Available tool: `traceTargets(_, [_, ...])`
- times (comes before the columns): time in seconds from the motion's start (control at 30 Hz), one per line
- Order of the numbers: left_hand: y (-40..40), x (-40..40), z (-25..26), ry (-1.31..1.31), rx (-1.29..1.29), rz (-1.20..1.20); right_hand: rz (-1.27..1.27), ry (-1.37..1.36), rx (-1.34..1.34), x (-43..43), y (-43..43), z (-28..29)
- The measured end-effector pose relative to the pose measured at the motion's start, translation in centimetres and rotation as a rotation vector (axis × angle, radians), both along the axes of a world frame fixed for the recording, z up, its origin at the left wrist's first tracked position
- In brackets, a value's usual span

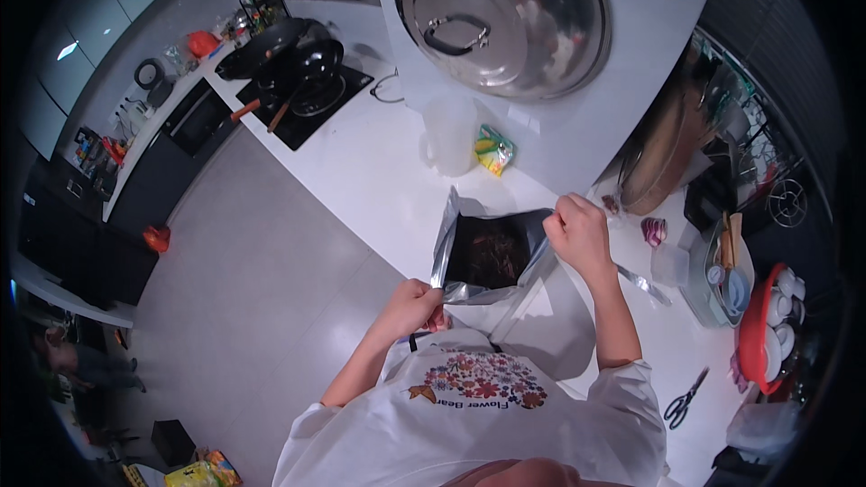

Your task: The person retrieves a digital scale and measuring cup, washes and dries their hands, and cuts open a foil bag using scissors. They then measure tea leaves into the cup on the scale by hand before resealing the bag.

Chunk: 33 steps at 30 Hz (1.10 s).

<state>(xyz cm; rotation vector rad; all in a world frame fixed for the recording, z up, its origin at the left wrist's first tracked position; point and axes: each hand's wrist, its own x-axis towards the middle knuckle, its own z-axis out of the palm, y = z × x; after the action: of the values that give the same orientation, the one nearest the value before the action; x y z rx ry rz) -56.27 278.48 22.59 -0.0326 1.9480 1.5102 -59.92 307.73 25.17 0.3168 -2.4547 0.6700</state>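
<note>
A silvery foil bag (467,294) is held wide at its mouth in front of my body. Dark brown, stringy dried contents (490,253) show inside it; what they are I cannot tell. My left hand (409,308) grips the bag's near-left corner, thumb on top. At the far-right corner, my right hand (578,230) is closed in a fist around the rim. Just beyond the bag, a translucent plastic jug (450,135) stands on the white counter (379,169). Touching or close beside the jug is a small green and yellow packet (495,149).
A large steel lid (500,20) lies at the back. Pans (270,54) sit on the black cooktop (325,108), far left. To the right are a knife blade (643,284), a cut red onion (654,231), scissors (687,399) and a red basin (761,345) of white dishes.
</note>
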Motion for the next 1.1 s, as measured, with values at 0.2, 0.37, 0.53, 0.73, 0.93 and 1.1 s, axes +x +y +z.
traceTargets(0.2, [0.6,0.5,0.7,0.187,-0.184,-0.109,0.132,-0.033,0.047,0.7,-0.7,0.6])
traceTargets(0.37, [0.7,0.3,-0.2,0.250,-0.187,-0.026,0.192,-0.036,0.096,1.2,-0.7,1.2])
traceTargets(0.53, [-0.4,-2.7,0.8,0.685,-0.472,0.095,0.084,-0.058,0.052,1.0,-0.3,1.1])
traceTargets(0.73, [-0.4,-6.5,5.9,0.906,-0.418,0.076,-0.048,-0.117,-0.086,5.2,-1.6,3.1])
traceTargets(0.93, [1.6,-9.3,5.4,0.851,-0.435,-0.225,-0.112,-0.268,-0.167,8.9,-3.0,-1.1])
traceTargets(1.1, [2.5,-10.1,5.3,0.959,-0.403,-0.376,-0.092,-0.495,-0.001,9.7,-2.6,0.9])
